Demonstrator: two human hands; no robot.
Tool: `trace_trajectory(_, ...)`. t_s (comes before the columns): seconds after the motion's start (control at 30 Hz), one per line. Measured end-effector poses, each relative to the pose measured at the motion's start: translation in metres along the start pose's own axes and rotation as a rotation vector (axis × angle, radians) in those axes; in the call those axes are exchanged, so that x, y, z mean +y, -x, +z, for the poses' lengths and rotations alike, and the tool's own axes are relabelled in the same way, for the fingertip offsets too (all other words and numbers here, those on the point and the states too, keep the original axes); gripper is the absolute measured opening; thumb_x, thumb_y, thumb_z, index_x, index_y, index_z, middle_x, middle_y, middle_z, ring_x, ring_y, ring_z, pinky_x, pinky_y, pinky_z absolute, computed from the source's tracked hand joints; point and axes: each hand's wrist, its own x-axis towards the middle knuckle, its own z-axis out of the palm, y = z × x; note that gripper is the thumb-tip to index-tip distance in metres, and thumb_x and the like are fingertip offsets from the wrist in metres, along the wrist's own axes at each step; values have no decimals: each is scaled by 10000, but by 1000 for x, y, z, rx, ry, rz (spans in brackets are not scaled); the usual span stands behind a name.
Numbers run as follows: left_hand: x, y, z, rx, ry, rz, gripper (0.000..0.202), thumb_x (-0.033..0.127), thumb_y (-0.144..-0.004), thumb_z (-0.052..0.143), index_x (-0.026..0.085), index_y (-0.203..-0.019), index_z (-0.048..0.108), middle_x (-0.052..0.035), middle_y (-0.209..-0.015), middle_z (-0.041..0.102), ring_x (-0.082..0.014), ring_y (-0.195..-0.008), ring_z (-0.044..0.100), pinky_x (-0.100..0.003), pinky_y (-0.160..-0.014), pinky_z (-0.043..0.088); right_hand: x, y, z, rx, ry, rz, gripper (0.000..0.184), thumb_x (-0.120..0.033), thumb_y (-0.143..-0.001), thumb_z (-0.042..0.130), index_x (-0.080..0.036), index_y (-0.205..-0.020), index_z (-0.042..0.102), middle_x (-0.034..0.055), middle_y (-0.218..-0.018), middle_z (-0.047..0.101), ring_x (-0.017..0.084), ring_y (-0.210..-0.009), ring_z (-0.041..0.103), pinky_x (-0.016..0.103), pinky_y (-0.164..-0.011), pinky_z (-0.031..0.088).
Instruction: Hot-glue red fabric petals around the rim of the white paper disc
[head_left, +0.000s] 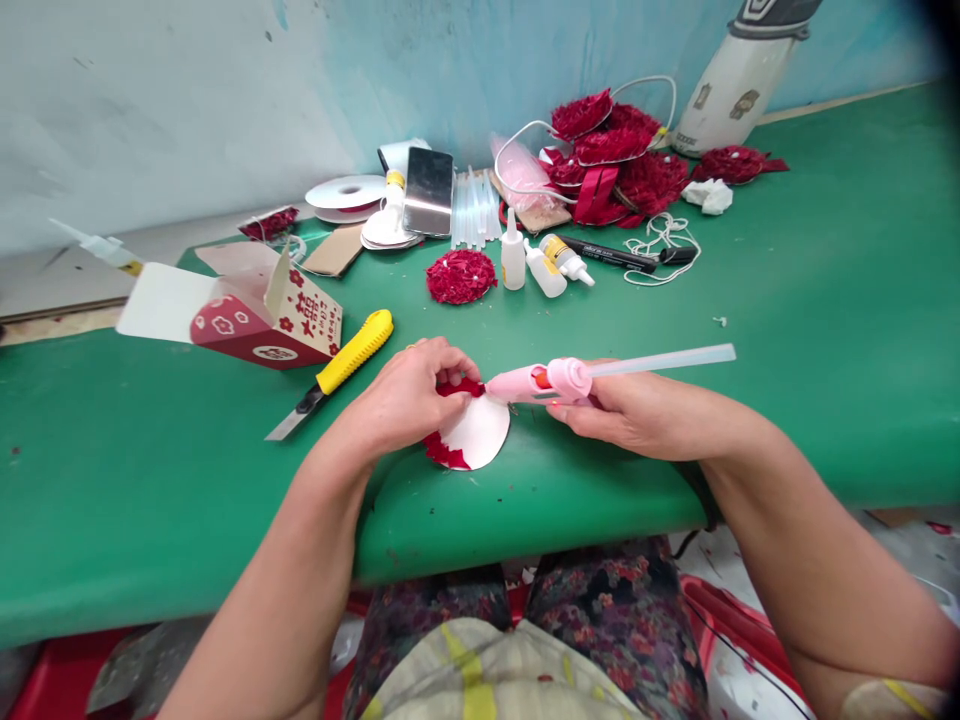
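A white round disc (480,432) lies near the front edge of the green table, with red ribbon (448,455) along its left and upper rim. My left hand (420,390) is closed on the ribbon at the disc's upper left, thumb and fingers pinching it against the disc. In my right hand (619,408) is a pink hot glue gun (536,384), its nozzle at the ribbon's end by the disc's top edge. A long clear glue stick (664,360) sticks out of the gun's back. My right fingers wrap its underside and are partly hidden.
A yellow utility knife (352,352), blade out, lies left of my hands beside an open red and white box (270,315). Farther back are a finished red rosette (461,277), small glue bottles (513,255), a phone (429,192), glue sticks (474,208) and piled rosettes (622,150).
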Motion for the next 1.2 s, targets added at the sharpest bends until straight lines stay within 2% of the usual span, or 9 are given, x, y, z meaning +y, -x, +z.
trace_trajectory(0.13,-1,0,-1,-3,7,14,210,223,-721,575,207,-892,696,-19,-786,600,-177,-749,535,-300,-698,438,-4,1,-3,1,-13,85,151,-289,-894,469,-202,-790,535,-37,-627,460,134,-589,419,261,-557,365)
trace_trajectory(0.3,-1,0,-1,-5,-22,32,215,223,-739,570,205,-907,704,-18,-778,586,-173,-743,528,-301,-697,428,-2,0,-3,-8,-51,108,219,-287,-891,471,-201,-690,458,-62,-555,386,99,-505,348,241,-484,299)
trace_trajectory(0.4,0,-1,-1,-11,-41,23,225,233,-740,579,199,-921,708,-19,-772,579,-173,-739,523,-299,-689,421,0,-1,-3,-42,-82,145,267,-275,-908,449,-200,-656,405,-68,-545,382,79,-469,319,225,-445,265)
trace_trajectory(0.57,4,-1,-3,-14,-61,16,271,258,-739,596,182,-969,718,-26,-766,560,-176,-738,516,-300,-685,409,1,-3,-5,-86,-176,202,245,-316,-933,423,-197,-719,433,-66,-542,411,83,-469,363,206,-418,292)
trace_trajectory(0.87,4,-3,0,-32,-99,44,259,261,-767,597,189,-973,736,-33,-739,532,-196,-741,505,-318,-690,396,3,-2,-4,-71,-179,222,226,-340,-937,420,-171,-807,495,-61,-571,415,87,-489,400,203,-433,318)
trace_trajectory(1.2,2,-5,3,-38,-103,71,225,243,-806,577,225,-954,745,-37,-748,520,-208,-776,505,-335,-728,403,4,-3,-5,-70,-193,233,227,-324,-929,426,-183,-761,482,-64,-573,417,85,-489,395,209,-440,323)
